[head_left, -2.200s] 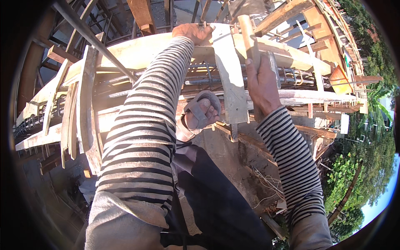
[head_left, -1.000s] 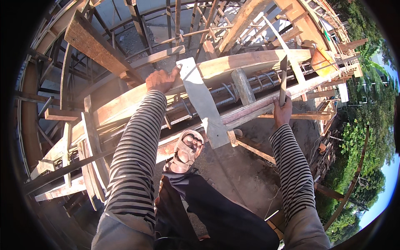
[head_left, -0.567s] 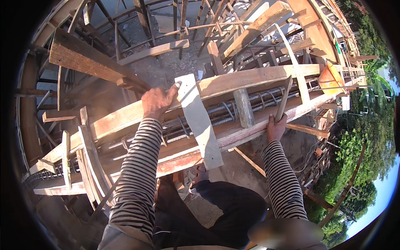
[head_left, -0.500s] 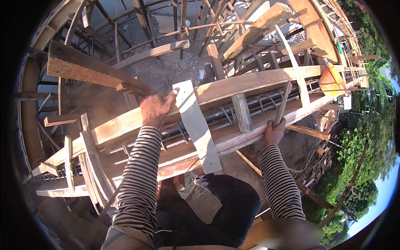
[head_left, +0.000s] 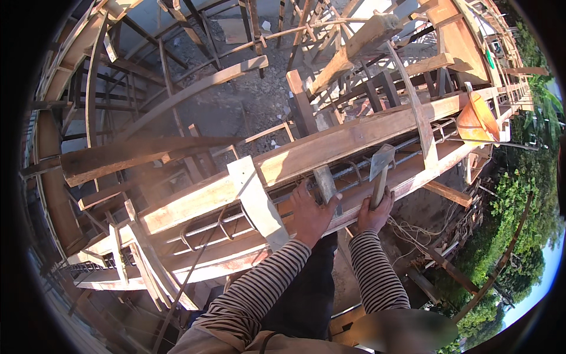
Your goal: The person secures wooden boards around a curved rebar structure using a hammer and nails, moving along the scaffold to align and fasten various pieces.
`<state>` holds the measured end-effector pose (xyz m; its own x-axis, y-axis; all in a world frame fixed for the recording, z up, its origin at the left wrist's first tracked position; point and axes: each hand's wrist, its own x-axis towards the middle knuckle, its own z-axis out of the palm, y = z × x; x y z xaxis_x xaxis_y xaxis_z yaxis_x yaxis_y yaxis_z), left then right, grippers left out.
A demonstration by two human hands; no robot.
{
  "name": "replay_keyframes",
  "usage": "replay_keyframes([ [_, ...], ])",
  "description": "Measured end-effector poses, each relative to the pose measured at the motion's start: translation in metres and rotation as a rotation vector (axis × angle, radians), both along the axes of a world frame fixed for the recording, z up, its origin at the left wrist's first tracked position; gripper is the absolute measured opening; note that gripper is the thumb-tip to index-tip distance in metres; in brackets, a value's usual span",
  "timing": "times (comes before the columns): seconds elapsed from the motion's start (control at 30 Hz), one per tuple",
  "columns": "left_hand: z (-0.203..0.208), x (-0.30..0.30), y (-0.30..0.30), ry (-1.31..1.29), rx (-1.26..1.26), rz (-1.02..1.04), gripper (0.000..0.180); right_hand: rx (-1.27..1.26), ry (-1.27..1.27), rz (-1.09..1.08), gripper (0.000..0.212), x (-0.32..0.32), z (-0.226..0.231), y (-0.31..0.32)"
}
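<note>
My right hand [head_left: 375, 213] is closed round the wooden handle of a hammer [head_left: 382, 162], its metal head up above the beam form. Close by on the left, my left hand [head_left: 311, 217] reaches over the form's near edge with its fingers apart. Its thumb lies at the lower end of a short wooden spacer block [head_left: 325, 182] set between the two side boards; whether the fingers grip the block is not clear. A pale flat board [head_left: 254, 197] lies across the form left of that hand. Steel rebar [head_left: 224, 223] runs inside the form.
An orange plastic container [head_left: 476, 121] sits on the form at the right. A narrow wooden strip [head_left: 415, 109] crosses the form before it. Several cross pieces [head_left: 144, 259] stand at the left end. A thick timber [head_left: 130, 154] juts in from the far left. Beyond are props over rubble ground.
My left hand has left the pale board's upper end and moved right to the spacer block. My right hand has shifted slightly left and lower, and the hammer's head now shows broadside.
</note>
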<state>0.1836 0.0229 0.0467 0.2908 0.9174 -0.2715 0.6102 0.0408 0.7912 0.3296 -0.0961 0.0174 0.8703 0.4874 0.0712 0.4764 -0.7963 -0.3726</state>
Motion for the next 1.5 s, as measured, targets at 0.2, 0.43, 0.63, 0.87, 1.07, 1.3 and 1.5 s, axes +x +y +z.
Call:
replay_keyframes([
  [0.2, -0.016, 0.053, 0.002, 0.347, -0.135, 0.031, 0.082, -0.012, -0.015, 0.005, 0.047, 0.004, -0.002, -0.002],
  [0.43, -0.004, 0.032, 0.015, 0.213, -0.108, -0.011, 0.074, 0.014, -0.046, 0.009, 0.057, 0.0, -0.014, -0.005],
  [0.63, 0.054, -0.051, 0.018, -0.282, -0.24, -0.027, 0.068, -0.099, 0.004, -0.041, 0.061, -0.002, -0.014, -0.011],
  [0.87, 0.102, -0.227, -0.013, 0.017, -0.355, -0.139, 0.077, -0.142, 0.05, -0.018, 0.057, 0.001, 0.002, 0.003],
  [1.07, 0.103, -0.327, -0.079, 0.291, -0.425, -0.09, 0.081, -0.189, 0.001, 0.089, 0.053, -0.005, 0.013, -0.001],
  [1.3, 0.099, -0.437, -0.091, 0.408, -0.358, 0.399, 0.088, -0.318, -0.186, 0.251, 0.046, 0.033, -0.039, -0.028],
  [1.5, 0.048, -0.458, -0.021, 0.154, -0.087, 0.788, 0.083, -0.157, 0.249, 0.156, 0.042, 0.076, 0.037, -0.022],
])
